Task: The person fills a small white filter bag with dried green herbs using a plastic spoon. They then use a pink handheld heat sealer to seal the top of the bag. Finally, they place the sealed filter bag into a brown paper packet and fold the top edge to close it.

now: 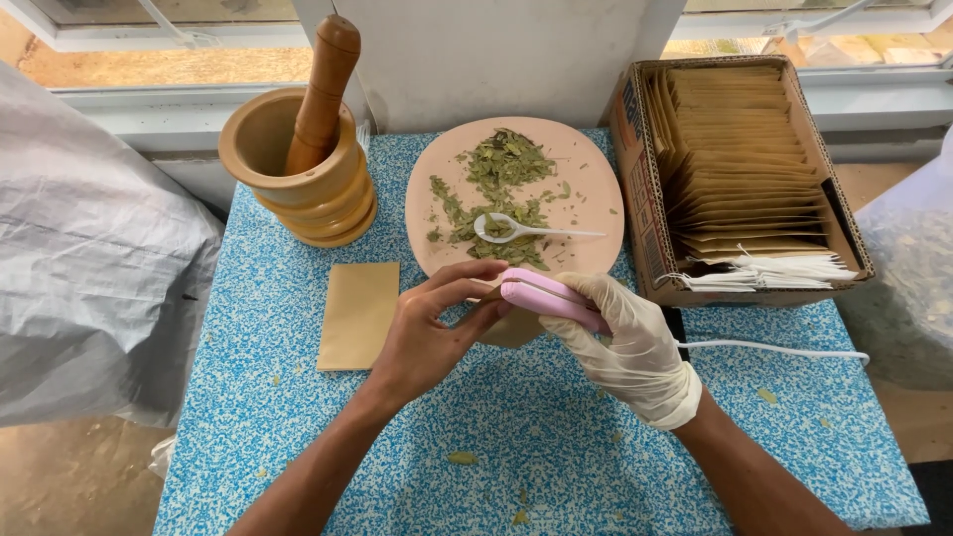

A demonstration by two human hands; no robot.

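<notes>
My right hand [625,347], in a white glove, grips a small pink handheld sealer [548,296] with a white cord [774,348] running right. My left hand [432,333], bare, pinches a small tan paper pouch [511,326] whose edge sits in the sealer's jaws; most of the pouch is hidden by my fingers. Just beyond lies a pink plate [591,184] with dried green leaves [501,179] and a white plastic spoon [526,230] resting on them.
A flat tan pouch [358,315] lies left of my left hand on the blue speckled table [556,447]. A wooden mortar [308,179] with pestle [323,89] stands back left. A cardboard box [640,199] of tan pouches stands at right. Grey plastic sacks flank the table.
</notes>
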